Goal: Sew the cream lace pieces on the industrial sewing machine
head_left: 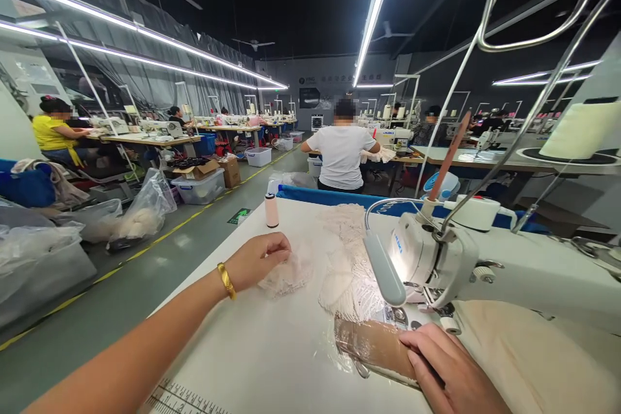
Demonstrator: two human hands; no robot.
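My left hand (264,257) is closed, its fingertips pinching a sheer pale lace piece (287,277) on the white table. My right hand (449,362) lies low in front of the sewing machine (436,259), fingers curled together at the right end of a brown plate (376,341). Clear film or tape covers part of that plate. Whether anything is between those fingers cannot be made out. Between my hands and behind the plate, a crumpled heap of cream lace fabric (342,272) reaches up to the presser foot area, lit by the machine's lamp.
A pink thread spool (270,210) stands at the table's far left corner. Ruler markings (182,398) run along the near edge. Cream cloth (533,343) lies right of my right hand. A large thread cone (579,129) stands at right. A person in white (342,155) sits ahead.
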